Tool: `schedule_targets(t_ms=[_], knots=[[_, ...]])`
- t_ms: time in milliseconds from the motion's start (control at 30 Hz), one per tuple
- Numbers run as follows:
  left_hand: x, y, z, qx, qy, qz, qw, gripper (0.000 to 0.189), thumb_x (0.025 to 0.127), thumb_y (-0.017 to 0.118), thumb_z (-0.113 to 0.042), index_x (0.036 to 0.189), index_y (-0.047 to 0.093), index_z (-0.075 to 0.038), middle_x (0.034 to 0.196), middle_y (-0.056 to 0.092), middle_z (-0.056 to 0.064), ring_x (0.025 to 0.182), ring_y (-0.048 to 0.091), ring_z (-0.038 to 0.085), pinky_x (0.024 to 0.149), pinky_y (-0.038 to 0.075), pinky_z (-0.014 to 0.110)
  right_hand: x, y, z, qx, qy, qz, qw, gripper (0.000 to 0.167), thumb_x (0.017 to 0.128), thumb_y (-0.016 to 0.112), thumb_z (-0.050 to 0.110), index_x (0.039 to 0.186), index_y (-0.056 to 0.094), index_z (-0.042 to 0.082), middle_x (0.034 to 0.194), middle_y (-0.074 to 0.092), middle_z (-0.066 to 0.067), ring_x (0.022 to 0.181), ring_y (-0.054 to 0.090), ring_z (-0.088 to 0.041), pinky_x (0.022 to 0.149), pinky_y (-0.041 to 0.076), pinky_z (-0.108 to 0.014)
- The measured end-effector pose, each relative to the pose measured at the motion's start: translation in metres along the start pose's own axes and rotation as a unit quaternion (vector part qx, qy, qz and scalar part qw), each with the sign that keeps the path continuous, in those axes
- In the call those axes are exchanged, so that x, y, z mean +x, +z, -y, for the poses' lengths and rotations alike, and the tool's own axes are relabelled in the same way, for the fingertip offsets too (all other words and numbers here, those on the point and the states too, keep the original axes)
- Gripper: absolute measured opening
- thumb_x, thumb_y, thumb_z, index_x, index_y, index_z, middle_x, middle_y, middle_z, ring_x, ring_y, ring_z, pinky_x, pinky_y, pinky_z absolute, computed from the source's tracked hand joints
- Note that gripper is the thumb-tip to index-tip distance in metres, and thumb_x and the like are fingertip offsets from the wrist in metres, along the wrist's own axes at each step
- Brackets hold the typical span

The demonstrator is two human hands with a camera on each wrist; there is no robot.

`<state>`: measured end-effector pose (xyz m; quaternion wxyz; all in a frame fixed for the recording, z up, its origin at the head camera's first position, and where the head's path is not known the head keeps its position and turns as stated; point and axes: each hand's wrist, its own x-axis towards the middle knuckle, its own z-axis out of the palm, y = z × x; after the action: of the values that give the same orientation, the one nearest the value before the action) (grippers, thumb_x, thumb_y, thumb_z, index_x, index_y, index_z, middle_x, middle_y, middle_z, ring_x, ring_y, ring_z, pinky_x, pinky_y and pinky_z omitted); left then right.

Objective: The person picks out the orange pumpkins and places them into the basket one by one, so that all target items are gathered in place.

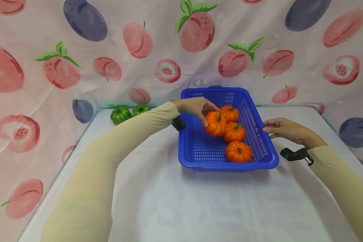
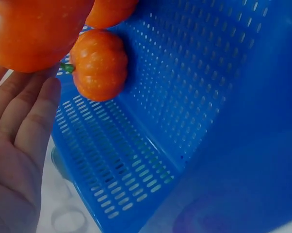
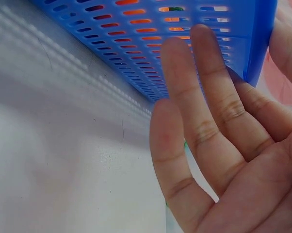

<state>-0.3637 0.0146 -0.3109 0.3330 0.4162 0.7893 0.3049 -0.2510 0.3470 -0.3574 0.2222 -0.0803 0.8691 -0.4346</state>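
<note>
My left hand (image 1: 196,107) holds a small orange pumpkin (image 1: 215,124) by its sides, above the floor of a blue plastic basket (image 1: 230,165). Close beside it in the basket sit three more orange pumpkins, one at the back (image 1: 230,113), one in the middle (image 1: 234,132) and one at the front (image 1: 238,152). In the left wrist view, the held pumpkin (image 2: 34,31) rests against the fingers. My right hand (image 1: 285,130) is at the basket's right side. Its fingers (image 3: 185,92) stretch out, spread, along the outside of the slotted wall (image 3: 136,29), with the thumb by the rim.
Two green pumpkin-shaped vegetables, one on the left (image 1: 120,115) and one beside it (image 1: 141,109), lie at the back left of the white table (image 1: 157,201), partly behind the left sleeve. A fruit-print cloth (image 1: 115,43) hangs behind the table.
</note>
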Motion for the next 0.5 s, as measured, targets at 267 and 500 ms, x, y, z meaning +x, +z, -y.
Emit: schedule_targets(t_ms=[267,500], knots=[[0.005,0.0023,-0.0034,0.023,-0.012,0.033,0.9991,0.065,0.075,0.077,-0.005,0.135,0.051,-0.007,0.139,0.052,0.006,0.129,0.049,0.018,0.11,0.038,0.028,-0.0008,-0.0011,0.0003,0.008,-0.005,0.005,0.9999,0.054,0.1,0.046,0.02,0.138,0.032,-0.015,0.113,0.068,-0.001,0.091,0.063,0.0,0.084,0.055,-0.024],[0.0102,0.0063,-0.0065,0.035,-0.019,0.076,0.9963,0.064,0.075,0.077,-0.004,0.134,0.052,-0.007,0.139,0.053,0.007,0.129,0.048,0.017,0.109,0.039,0.026,-0.001,-0.0008,0.0016,0.006,-0.002,0.004,1.0,0.055,0.099,0.046,0.022,0.138,0.033,-0.014,0.111,0.067,0.002,0.091,0.064,-0.001,0.086,0.055,-0.026]])
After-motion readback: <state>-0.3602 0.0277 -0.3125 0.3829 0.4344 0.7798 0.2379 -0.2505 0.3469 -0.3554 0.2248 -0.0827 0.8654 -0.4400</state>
